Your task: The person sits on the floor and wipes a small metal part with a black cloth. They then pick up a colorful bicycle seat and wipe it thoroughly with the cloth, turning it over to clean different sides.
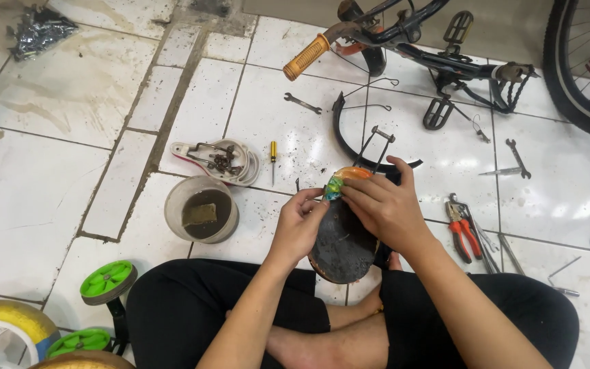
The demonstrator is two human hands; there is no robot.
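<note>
I sit cross-legged on a white tiled floor. Both hands hold a dark, dirty, curved bicycle part (341,242), rounded like a guard, with a colourful orange and green sticker end (344,178) at its top. My left hand (300,222) grips its left edge, fingertips near the coloured end. My right hand (385,205) lies over its upper right side, fingers pressed on the coloured end. The part rests above my lap.
A round bowl (201,208) of dark liquid and a white dish of bolts (218,160) sit to the left. A small screwdriver (273,158), wrenches (517,157), red pliers (464,231), a black mudguard (356,140), a dismantled bicycle frame (404,41) and green training wheels (107,280) lie around.
</note>
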